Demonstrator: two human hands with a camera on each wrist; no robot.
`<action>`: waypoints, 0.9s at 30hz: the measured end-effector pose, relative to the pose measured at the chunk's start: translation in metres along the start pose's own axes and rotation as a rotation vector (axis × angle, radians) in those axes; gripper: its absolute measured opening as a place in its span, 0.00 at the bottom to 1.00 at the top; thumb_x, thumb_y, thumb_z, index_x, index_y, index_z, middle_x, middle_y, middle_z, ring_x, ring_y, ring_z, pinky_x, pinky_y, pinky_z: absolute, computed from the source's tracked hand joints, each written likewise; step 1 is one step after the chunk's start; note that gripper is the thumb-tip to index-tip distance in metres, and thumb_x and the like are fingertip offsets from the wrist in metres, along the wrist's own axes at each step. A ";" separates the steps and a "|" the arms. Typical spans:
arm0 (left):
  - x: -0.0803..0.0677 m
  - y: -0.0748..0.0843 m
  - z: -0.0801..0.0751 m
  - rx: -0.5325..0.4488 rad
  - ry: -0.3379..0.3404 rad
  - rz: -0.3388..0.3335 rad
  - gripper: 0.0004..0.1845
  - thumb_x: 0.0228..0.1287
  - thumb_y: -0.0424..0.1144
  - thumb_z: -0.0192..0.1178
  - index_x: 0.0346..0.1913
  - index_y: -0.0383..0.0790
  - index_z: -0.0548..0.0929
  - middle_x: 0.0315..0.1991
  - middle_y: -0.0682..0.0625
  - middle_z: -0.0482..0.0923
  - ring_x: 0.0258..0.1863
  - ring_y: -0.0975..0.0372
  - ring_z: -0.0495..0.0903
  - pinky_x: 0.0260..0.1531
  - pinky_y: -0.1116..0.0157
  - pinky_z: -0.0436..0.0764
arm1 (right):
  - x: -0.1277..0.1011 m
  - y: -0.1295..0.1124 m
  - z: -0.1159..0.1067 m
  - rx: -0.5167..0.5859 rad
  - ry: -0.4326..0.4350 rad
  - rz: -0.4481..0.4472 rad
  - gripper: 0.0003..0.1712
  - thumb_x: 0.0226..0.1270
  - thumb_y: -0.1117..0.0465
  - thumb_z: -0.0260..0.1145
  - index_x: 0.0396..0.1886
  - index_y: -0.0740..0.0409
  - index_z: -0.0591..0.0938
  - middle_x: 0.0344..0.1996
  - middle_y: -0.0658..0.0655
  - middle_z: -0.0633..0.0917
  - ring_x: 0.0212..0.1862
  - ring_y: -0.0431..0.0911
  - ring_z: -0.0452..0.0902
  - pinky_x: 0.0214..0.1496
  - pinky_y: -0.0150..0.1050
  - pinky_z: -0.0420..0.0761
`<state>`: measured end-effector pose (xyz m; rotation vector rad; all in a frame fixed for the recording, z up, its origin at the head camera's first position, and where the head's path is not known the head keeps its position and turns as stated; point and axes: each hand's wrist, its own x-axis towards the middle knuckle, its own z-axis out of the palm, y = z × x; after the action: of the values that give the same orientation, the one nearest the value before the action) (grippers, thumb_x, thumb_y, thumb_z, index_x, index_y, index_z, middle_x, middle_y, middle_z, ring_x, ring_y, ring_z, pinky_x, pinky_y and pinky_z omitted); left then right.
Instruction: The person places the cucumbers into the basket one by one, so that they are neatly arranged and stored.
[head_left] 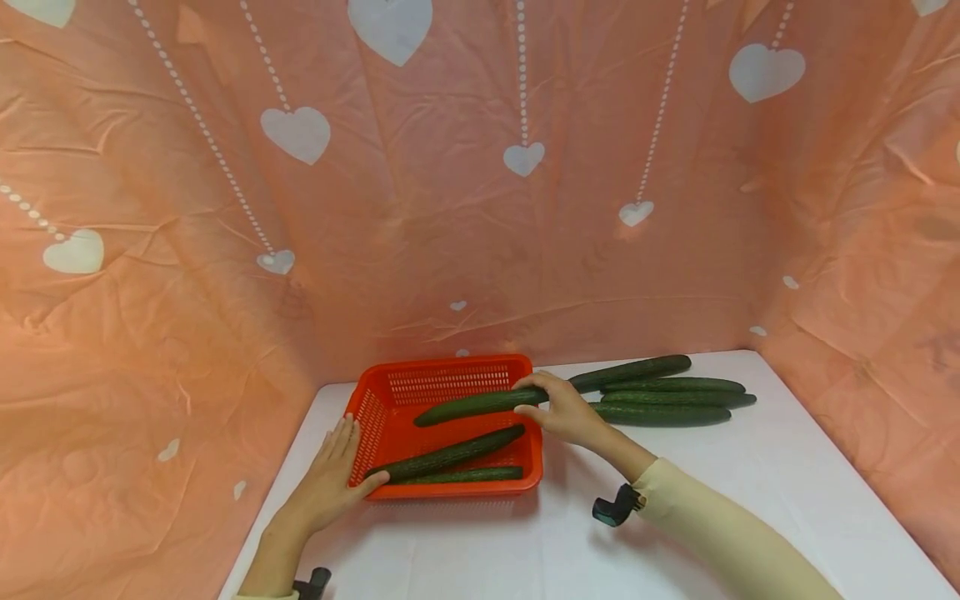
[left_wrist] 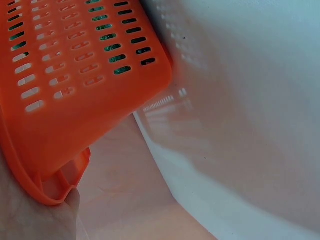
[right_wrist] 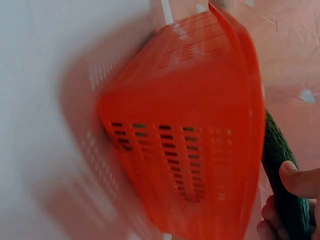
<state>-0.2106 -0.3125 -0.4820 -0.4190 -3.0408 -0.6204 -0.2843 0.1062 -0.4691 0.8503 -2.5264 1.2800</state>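
Note:
A red plastic basket with slotted walls stands on the white table. My right hand grips a cucumber near its right end; it reaches over the basket's right rim into the basket. In the right wrist view, the thumb and fingers close round the same cucumber beside the basket wall. Two more cucumbers lie inside: one slanted, one along the near wall. My left hand rests on the basket's left rim, its fingers extended outside and its thumb over the front corner.
To the right of the basket, several cucumbers lie side by side on the table. One slants behind them. A peach cloth backdrop with white hearts encloses the table's back and sides.

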 end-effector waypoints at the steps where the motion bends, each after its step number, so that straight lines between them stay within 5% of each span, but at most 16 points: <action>1: 0.000 0.000 0.000 -0.001 -0.001 -0.001 0.60 0.72 0.67 0.63 0.85 0.25 0.48 0.87 0.31 0.36 0.86 0.35 0.36 0.82 0.34 0.43 | 0.003 -0.001 0.003 0.004 -0.009 -0.002 0.19 0.71 0.62 0.77 0.58 0.61 0.86 0.56 0.60 0.87 0.62 0.60 0.82 0.69 0.62 0.80; 27: 0.000 -0.005 0.003 -0.014 0.009 0.003 0.60 0.73 0.66 0.63 0.85 0.26 0.47 0.87 0.32 0.35 0.86 0.38 0.34 0.83 0.38 0.39 | 0.044 -0.015 0.057 -0.060 -0.166 0.047 0.16 0.70 0.60 0.78 0.52 0.62 0.88 0.51 0.59 0.89 0.54 0.54 0.85 0.62 0.53 0.85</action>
<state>-0.2121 -0.3154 -0.4865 -0.4205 -3.0284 -0.6427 -0.3073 0.0363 -0.4763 0.9245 -2.7132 1.1863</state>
